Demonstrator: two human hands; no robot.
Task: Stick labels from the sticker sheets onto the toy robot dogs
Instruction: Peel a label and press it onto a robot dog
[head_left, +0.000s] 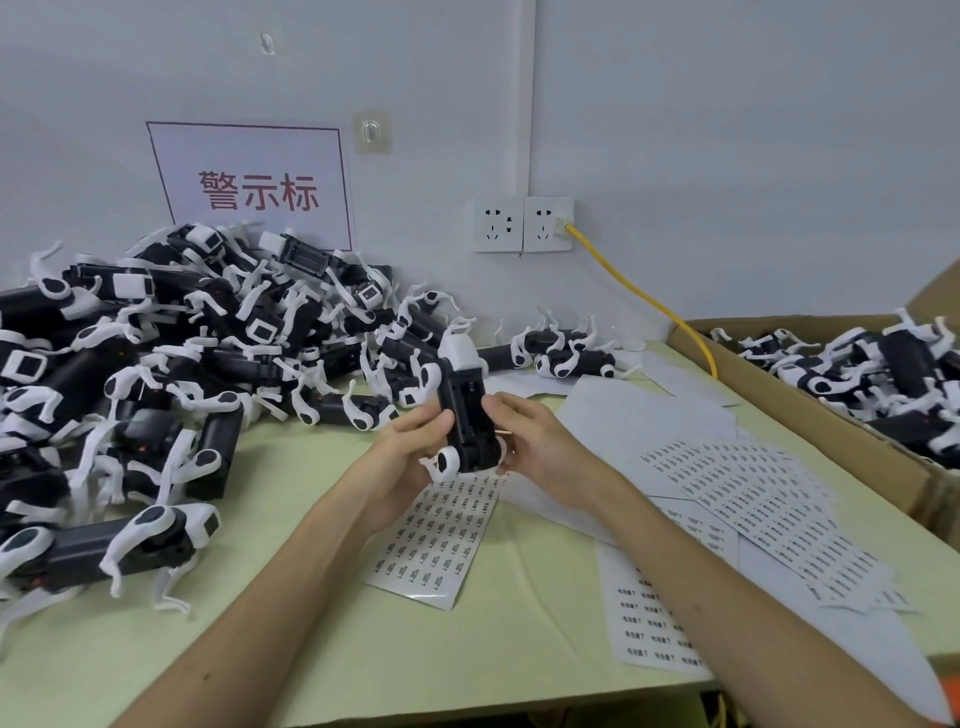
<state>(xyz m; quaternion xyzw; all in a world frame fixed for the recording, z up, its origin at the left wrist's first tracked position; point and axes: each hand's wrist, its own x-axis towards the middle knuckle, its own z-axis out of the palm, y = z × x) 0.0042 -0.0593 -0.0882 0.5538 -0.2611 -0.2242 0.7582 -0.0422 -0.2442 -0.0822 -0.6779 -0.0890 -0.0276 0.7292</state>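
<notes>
**Task item.** The black plastic toy robot dog (464, 410), with a white head and white legs, is held above the table near the centre of the view. A recessed black face is turned toward the camera, and the white head end points away toward the wall.

**Hands.** The left hand (410, 449) grips the left flank of the dog with its fingers curled round the body. The right hand (527, 439) grips the opposite flank, also with curled fingers. It cannot be told whether a label is pinched between them.

**Label stock.**
- A white rectangular sticker sheet (441, 540), printed with rows of small black labels, lies flat on the pale green table (467, 649) directly below the hands.
- To the right, further printed sheets (769, 509) lie fanned and overlapping.
- Blank white sheets (623, 415) lie behind the fanned sheets.

**Surroundings.**
- A large heap of black-and-white toy dogs (182, 364) covers the left part of the table, up against the wall.
- A small cluster of dogs (561, 356) lies beyond the held unit.
- A brown cardboard box (779, 387) at the right edge holds more dogs.
- On the wall are a white sign with red border and red characters (254, 187) and two white wall sockets (522, 223).
- A yellow cable (649, 301) runs from the right socket down toward the box.
</notes>
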